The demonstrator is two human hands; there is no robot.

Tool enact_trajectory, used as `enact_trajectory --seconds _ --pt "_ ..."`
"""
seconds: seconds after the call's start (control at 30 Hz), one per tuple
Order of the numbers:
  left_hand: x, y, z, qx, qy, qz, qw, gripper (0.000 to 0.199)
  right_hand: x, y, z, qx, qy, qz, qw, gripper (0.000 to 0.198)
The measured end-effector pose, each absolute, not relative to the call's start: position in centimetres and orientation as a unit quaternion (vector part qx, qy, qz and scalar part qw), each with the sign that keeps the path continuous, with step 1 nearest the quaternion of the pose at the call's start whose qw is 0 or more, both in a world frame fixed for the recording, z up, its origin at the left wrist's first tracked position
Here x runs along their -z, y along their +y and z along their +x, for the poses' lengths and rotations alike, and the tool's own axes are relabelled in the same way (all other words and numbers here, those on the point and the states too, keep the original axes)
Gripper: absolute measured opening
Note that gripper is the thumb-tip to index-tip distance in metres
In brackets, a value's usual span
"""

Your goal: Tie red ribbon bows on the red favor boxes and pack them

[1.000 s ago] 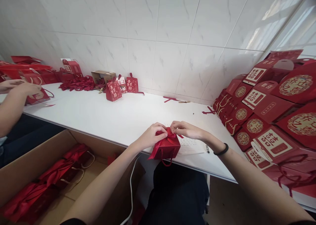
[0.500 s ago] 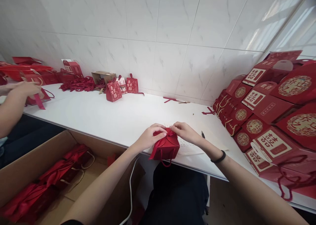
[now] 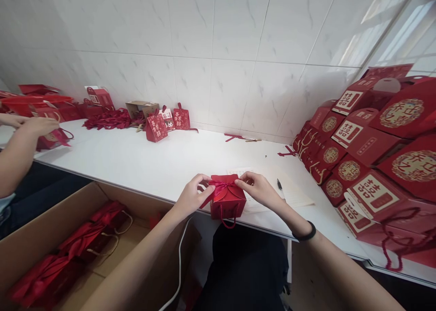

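Red gift box (image 3: 227, 202) — where does it sit?

At the near edge of the white table (image 3: 177, 158), right in front of the person wearing the camera, with one cord handle hanging over the edge.

And the hands?

One on each side of the lid. The left hand (image 3: 190, 196) pinches one end of the red ribbon (image 3: 223, 184) between thumb and fingertips; the right hand (image 3: 259, 190) pinches the other end the same way. The ribbon runs across the folded top flaps.

What could go wrong?

My judgement only: the box stands so near the edge that an uneven tug could slide it off onto the lap below. Pulling too hard might also crush the folded flaps or let the knot sit off-centre.

How many of each thing?

One box in hand. One pen (image 3: 279, 185) lies on a paper sheet (image 3: 296, 195) just right of it. Three small red boxes (image 3: 166, 120) stand by the wall beside one brown carton (image 3: 142, 108). The stacked red boxes (image 3: 368, 156) at the right overlap too much for an exact count, at least a dozen. One large cardboard box (image 3: 51, 238) sits lower left, its red bags uncountable. Another person's arm (image 3: 20, 147) shows at the far left.
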State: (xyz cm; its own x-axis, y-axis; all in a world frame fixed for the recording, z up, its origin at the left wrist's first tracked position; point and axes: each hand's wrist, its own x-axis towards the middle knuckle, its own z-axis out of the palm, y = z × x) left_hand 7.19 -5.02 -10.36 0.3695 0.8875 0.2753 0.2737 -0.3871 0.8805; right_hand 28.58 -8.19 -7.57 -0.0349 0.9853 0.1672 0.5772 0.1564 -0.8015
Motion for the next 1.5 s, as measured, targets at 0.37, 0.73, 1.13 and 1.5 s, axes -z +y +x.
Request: enact_trajectory --seconds 0.37,0.73,1.13,1.5 --pt "10.1 -4.3 6.8 -0.425 0.332 0.713 0.449 0.021 8.1 -8.6 28.0 -0.107 -0.682 -0.582 0.429 0.013" --pt "10.7 -4.1 7.3 -0.466 0.311 0.741 0.37 0.011 7.0 -8.2 24.9 -0.135 -0.772 -0.487 0.385 0.002" --pt "10.3 -4.8 9.4 -0.486 0.336 0.767 0.25 0.01 8.4 -7.2 25.4 -0.353 -0.666 -0.442 0.485 0.02" --pt "9.7 -5.6 9.5 -0.39 0.462 0.771 0.197 0.015 8.6 -7.6 25.6 -0.32 -0.672 -0.455 0.488 0.019"
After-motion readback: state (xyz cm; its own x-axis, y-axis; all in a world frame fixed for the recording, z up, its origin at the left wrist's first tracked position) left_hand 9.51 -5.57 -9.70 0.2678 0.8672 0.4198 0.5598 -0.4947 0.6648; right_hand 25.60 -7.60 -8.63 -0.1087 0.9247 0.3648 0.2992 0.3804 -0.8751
